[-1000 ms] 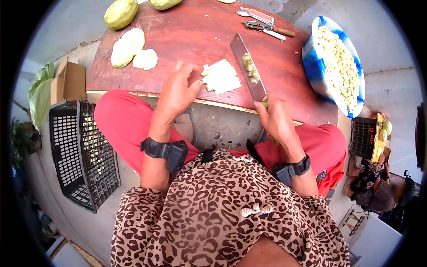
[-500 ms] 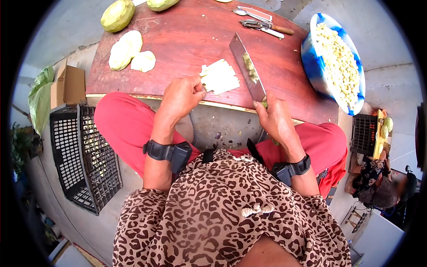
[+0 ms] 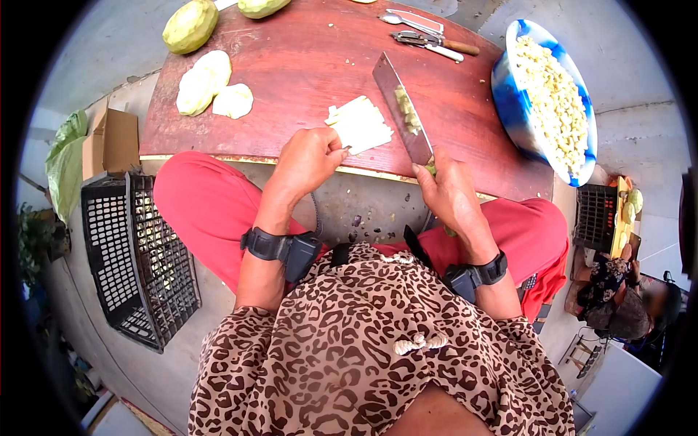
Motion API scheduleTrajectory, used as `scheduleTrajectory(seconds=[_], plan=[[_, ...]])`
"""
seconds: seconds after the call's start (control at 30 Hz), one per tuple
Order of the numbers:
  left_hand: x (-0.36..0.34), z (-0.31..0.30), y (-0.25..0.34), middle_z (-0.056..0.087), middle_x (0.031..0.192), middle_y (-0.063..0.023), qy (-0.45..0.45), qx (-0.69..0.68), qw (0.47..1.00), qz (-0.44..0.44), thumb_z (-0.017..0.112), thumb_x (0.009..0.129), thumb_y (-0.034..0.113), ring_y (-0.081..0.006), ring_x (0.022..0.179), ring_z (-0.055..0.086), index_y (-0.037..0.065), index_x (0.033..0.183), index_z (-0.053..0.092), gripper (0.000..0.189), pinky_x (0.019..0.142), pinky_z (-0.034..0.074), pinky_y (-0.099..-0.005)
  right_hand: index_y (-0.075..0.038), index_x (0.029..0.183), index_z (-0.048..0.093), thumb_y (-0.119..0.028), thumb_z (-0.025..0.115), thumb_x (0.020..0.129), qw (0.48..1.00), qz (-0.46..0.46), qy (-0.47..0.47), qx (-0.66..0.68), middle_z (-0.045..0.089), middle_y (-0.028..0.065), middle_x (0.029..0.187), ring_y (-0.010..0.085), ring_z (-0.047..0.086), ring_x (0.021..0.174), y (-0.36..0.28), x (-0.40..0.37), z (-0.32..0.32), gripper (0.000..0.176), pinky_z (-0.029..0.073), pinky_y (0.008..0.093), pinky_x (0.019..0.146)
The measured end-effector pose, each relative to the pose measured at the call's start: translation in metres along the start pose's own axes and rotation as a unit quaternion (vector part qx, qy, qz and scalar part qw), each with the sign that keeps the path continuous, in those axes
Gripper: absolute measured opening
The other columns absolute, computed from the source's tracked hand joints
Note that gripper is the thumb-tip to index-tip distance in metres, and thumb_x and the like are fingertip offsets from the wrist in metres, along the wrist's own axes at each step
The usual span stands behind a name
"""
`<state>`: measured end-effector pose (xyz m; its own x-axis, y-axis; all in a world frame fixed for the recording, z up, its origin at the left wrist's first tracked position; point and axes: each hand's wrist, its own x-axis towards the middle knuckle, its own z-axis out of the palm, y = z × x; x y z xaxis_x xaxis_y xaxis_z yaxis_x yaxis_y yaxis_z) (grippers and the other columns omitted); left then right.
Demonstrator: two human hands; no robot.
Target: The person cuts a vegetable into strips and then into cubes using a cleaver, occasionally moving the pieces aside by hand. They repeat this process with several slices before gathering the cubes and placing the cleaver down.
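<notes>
On the red table (image 3: 291, 80), pale cut vegetable strips (image 3: 360, 127) lie in a flat pile near the front edge. My left hand (image 3: 309, 160) is closed at the pile's lower left corner, thumb and fingers together; whether they pinch a piece is too small to tell. My right hand (image 3: 449, 185) grips the handle of a cleaver (image 3: 404, 109), whose blade stands upright just right of the pile with small pieces stuck to its side. Pale slices (image 3: 206, 81) lie at the table's left, below a whole peeled vegetable (image 3: 190, 26).
A blue and white basin (image 3: 514, 102) of diced pieces stands at the right edge. Peelers and a spoon (image 3: 429, 42) lie at the back. Black crates (image 3: 142, 269) and a cardboard box (image 3: 116, 138) are on the left. Another person (image 3: 625, 305) sits at the far right.
My left hand has shifted slightly right along the front of the pile. My right hand and the cleaver are almost unmoved.
</notes>
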<state>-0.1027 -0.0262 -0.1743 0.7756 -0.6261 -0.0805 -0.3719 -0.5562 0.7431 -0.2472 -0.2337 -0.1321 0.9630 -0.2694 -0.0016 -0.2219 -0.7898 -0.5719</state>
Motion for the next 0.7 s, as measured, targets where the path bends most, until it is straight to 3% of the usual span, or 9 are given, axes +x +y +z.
scheduleTrajectory(seconds=[0.27, 0.57, 0.7], plan=[[-0.002, -0.008, -0.010, 0.061, 0.067, -0.0103, -0.030, -0.032, 0.999, 0.009, 0.071, 0.082, 0.008, -0.0160, 0.063, 0.058, -0.003, 0.082, 0.064, 0.013, 0.060, 0.047, -0.0351, 0.006, 0.089, 0.052, -0.011, 0.068, 0.088, 1.000, 0.007, -0.003, -0.002, 0.063, 0.0323, 0.079, 0.0517, 0.062, 0.079, 0.000, -0.001, 0.000, 0.024, 0.049, 0.0552, 0.068], [0.000, -0.011, -0.023, 0.064, 0.073, -0.0210, 0.078, 0.106, 0.991, -0.025, 0.065, 0.082, 0.009, -0.0347, 0.069, 0.065, -0.002, 0.081, 0.062, 0.011, 0.064, 0.049, -0.0415, 0.006, 0.089, 0.051, -0.010, 0.069, 0.088, 1.000, 0.002, -0.004, 0.003, 0.063, 0.0316, 0.080, 0.0515, 0.062, 0.080, 0.000, 0.000, 0.001, 0.024, 0.049, 0.0551, 0.068], [0.004, -0.007, -0.020, 0.065, 0.074, -0.0206, 0.084, 0.089, 0.992, -0.014, 0.065, 0.084, 0.010, -0.0338, 0.069, 0.066, -0.002, 0.082, 0.063, 0.013, 0.065, 0.050, -0.0414, 0.005, 0.090, 0.052, -0.011, 0.069, 0.088, 1.000, 0.004, -0.002, -0.001, 0.063, 0.0314, 0.080, 0.0515, 0.062, 0.080, -0.001, -0.001, 0.000, 0.024, 0.049, 0.0552, 0.068]])
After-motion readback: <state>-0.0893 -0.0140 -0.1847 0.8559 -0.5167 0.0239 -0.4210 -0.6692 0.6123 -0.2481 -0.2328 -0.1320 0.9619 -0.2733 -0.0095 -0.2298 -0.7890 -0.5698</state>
